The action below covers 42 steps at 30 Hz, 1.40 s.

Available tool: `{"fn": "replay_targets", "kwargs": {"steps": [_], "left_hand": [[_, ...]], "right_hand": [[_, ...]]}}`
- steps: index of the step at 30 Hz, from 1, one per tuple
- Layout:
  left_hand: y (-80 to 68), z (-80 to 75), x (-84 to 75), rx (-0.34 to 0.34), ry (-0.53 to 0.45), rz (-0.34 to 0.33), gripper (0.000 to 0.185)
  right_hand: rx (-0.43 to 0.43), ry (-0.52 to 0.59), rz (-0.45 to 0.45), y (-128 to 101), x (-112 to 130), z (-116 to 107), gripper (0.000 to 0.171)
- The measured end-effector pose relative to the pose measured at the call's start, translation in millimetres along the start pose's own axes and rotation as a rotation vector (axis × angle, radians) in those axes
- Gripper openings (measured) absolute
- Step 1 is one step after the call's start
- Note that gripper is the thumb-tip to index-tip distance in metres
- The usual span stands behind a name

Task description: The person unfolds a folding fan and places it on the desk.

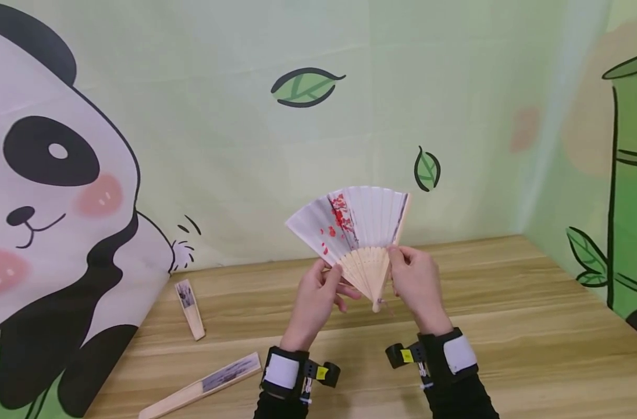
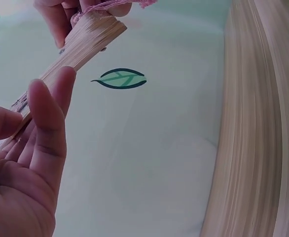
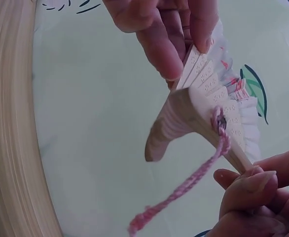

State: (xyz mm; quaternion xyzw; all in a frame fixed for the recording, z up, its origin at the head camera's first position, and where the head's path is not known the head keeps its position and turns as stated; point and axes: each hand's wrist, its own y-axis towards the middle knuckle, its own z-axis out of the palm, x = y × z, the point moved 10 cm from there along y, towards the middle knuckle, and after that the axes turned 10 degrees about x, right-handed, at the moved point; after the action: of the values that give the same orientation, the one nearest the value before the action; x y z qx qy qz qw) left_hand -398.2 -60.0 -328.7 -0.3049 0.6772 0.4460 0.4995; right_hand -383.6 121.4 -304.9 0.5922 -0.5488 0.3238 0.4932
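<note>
A folding fan (image 1: 370, 218) with a white leaf and red blossoms is spread partway, above the table. My left hand (image 1: 317, 295) pinches its left side between thumb and fingers. On the opposite side, my right hand (image 1: 419, 282) grips the outer guard stick. In the right wrist view, the pale pierced ribs (image 3: 203, 74) meet at the pivot, where a pink cord (image 3: 191, 180) hangs down. The left wrist view has the wooden sticks (image 2: 80, 42) nearly edge-on, so the leaf is mostly hidden there.
Two folded fans lie on the wooden table (image 1: 506, 302) to the left: a small-looking one (image 1: 191, 310) farther back and another (image 1: 203, 384) near the front edge. Behind the table hangs a green backdrop (image 1: 234, 145) printed with a panda and leaves.
</note>
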Motion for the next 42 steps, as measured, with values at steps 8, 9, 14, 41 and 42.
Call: {"fn": "replay_targets", "kwargs": {"steps": [8,9,14,41,42], "left_hand": [[-4.0,-1.6,-1.3,-0.027,-0.078,0.018,0.032],[-4.7,-1.3,-1.2,-0.027,-0.085,0.018,0.032],[-5.1,-2.2,-3.4,-0.038,-0.114,0.04,0.033],[-3.7,-17.7,-4.4,-0.178,-0.225,0.091,0.026],[-3.7,-18.3,-4.2,-0.183,-0.228,0.091,0.026]], "right_hand": [[0.012,0.12,0.046,-4,-5,-1,0.033],[0.013,0.13,0.05,-4,-6,-1,0.032],[-0.031,0.166,0.033,-4,-4,-6,0.033],[-0.159,0.314,0.055,-4,-9,-11,0.033],[-0.158,0.32,0.058,-4,-9,-11,0.033]]}}
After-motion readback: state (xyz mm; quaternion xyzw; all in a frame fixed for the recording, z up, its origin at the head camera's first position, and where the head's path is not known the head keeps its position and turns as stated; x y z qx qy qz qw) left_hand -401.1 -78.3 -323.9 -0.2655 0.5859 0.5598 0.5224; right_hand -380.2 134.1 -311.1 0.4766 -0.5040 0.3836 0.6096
